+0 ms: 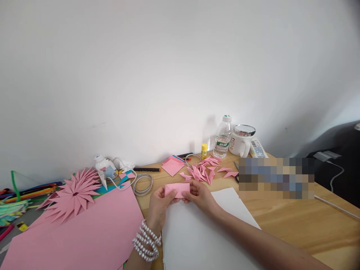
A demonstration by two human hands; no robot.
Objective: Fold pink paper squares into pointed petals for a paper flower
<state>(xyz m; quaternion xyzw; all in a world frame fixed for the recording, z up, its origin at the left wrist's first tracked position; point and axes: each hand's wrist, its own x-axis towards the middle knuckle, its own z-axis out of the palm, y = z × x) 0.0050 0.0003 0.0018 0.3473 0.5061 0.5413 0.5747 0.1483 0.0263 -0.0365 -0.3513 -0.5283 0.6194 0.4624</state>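
Note:
A small folded piece of pink paper [177, 187] is held up between both hands, over the far end of a white paper stack [208, 232]. My left hand [163, 199] grips its left side, thumb across the front; a beaded bracelet [146, 242] circles that wrist. My right hand [198, 195] pinches the right side the same way. The fingers behind the paper are mostly hidden. Just beyond the hands lies a pile of folded pink paper pieces [201, 172]. Square pink sheets [173, 165] rest to the left of that pile.
Large pink sheets [92, 232] and a spiky pink paper star [74, 194] cover the left side. Along the wall stand a white bottle [104, 167], a glue stick [204, 151], a water bottle [222, 138] and a mug [241, 144]. A coiled cable [143, 184] lies left of the hands.

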